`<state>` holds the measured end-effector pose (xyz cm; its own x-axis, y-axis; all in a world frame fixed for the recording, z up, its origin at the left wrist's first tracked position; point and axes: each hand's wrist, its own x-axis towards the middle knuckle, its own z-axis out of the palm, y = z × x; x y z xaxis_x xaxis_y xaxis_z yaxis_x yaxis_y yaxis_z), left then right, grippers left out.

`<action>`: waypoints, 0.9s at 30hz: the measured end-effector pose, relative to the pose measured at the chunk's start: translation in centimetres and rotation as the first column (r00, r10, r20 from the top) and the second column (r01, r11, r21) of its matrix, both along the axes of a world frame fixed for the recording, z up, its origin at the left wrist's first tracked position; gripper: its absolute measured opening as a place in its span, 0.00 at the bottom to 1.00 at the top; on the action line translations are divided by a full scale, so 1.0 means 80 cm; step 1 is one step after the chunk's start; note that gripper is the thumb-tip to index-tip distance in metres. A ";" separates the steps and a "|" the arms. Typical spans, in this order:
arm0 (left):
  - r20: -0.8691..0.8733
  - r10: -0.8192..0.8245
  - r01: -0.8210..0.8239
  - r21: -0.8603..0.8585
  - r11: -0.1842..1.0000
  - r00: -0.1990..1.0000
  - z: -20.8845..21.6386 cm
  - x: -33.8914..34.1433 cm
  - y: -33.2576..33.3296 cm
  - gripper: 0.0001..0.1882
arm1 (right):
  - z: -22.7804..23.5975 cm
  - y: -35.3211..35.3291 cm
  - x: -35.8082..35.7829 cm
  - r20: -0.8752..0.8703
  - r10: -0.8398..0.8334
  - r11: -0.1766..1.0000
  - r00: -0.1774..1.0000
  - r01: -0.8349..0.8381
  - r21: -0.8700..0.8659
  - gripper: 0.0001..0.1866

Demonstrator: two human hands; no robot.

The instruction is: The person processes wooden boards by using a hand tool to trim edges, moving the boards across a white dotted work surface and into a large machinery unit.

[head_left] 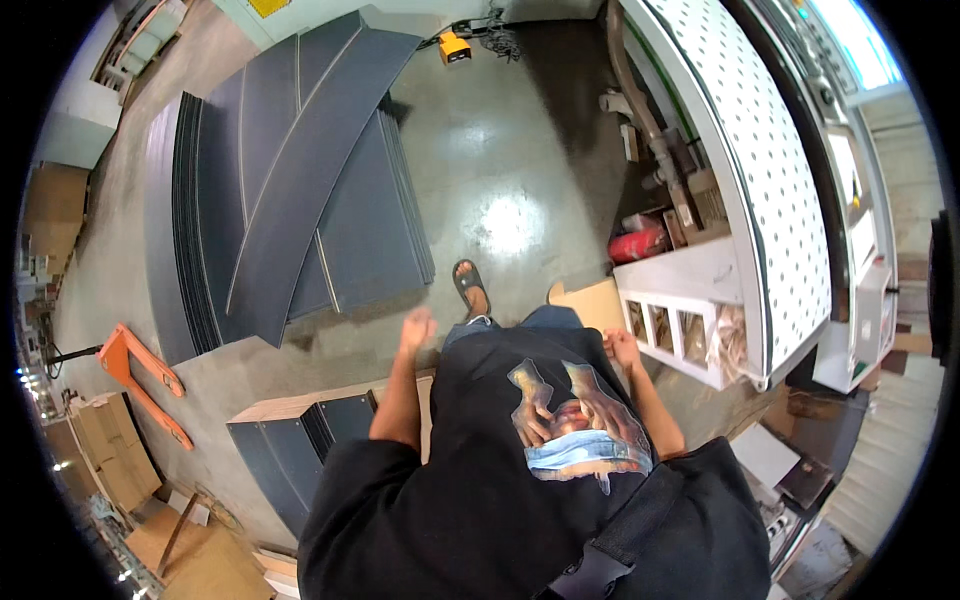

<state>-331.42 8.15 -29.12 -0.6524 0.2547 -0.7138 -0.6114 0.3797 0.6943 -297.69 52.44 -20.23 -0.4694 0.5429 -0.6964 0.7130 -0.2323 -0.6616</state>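
My left hand (418,328) is held out beside my body, above the floor and just right of a stack of dark grey panels (372,230). It is slightly blurred, so how its fingers lie is unclear, and I see nothing in it. My right hand (622,347) is at my other side with its fingers curled in, and no object shows in it. Closest to that hand are a tan cardboard piece (590,300) and the white slotted end of a machine base (675,335). Whether the hand touches either one I cannot tell.
Long dark panels (300,170) lie crossed over the stacks at left. An orange pallet jack (130,362) stands beyond them. A lower panel stack (290,450) is near my left arm. At right runs a perforated white machine table (745,150); a yellow foot pedal (454,47) lies ahead.
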 end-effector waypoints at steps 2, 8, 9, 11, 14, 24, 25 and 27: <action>-0.117 -0.039 0.049 0.086 0.995 0.992 0.023 -0.097 0.053 0.15 | -0.012 0.014 0.017 0.043 -0.083 0.990 0.996 0.088 -0.109 0.12; -0.245 -0.159 0.150 -0.056 0.987 0.956 0.119 -0.367 0.208 0.16 | 0.001 0.045 -0.146 0.030 -0.282 0.945 0.959 0.283 -0.168 0.09; -0.284 -0.205 0.192 -0.071 0.979 0.937 0.123 -0.404 0.239 0.16 | -0.018 0.053 -0.162 -0.049 -0.297 0.947 0.954 0.288 -0.139 0.10; -0.296 -0.241 0.227 -0.079 0.971 0.924 0.119 -0.438 0.274 0.16 | -0.070 0.075 -0.191 -0.165 -0.249 0.968 0.954 0.241 -0.065 0.11; -0.277 -0.266 0.247 -0.102 0.964 0.923 0.097 -0.465 0.310 0.15 | -0.117 0.128 -0.275 -0.294 -0.209 0.978 0.933 0.203 -0.052 0.10; 0.104 -0.408 0.419 -0.115 0.901 0.907 0.013 -0.416 0.285 0.19 | 0.114 0.392 -0.598 -0.397 0.028 0.903 0.917 0.147 0.403 0.11; 0.071 -0.373 0.378 -0.099 0.920 0.925 0.012 -0.420 0.307 0.20 | 0.167 0.413 -0.637 -0.483 0.017 0.873 0.875 0.223 0.435 0.10; -0.021 -0.416 0.413 -0.080 0.907 0.909 0.030 -0.426 0.350 0.23 | 0.241 0.461 -0.697 -0.510 0.096 0.797 0.855 0.241 0.554 0.10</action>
<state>-365.52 36.15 -26.70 -0.5253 0.4562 -0.7183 -0.3631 0.6433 0.6740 -353.47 89.32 -0.93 -0.5901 0.8031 0.0820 0.2492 0.2778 -0.9277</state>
